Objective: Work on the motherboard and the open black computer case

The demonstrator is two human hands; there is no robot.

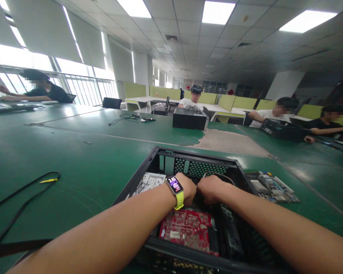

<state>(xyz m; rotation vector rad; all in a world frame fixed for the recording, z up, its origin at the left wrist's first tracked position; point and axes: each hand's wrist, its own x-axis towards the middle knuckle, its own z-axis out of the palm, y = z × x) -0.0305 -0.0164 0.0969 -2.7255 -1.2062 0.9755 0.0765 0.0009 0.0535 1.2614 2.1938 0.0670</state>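
A black computer case (171, 249) lies open on the green table in front of me, and both my hands reach into it. My left hand (185, 188), with a yellow-strapped watch (175, 190) on the wrist, has its fingers curled inward. Close against it, my right hand (213, 189) is closed too. Whatever is between the fingers is hidden by the hands. A thin cable (224, 176) loops up behind my right hand. Below my hands a red circuit board (187, 230) sits in the case, and a silvery, patterned metal part (150, 180) is at its left.
A loose circuit board (270, 186) lies right of the case. A black cable (25, 198) with a yellow tie curves across the left side of the green table (82, 179). Across the table a person (192, 99) works at another case (189, 120); other people sit left and right.
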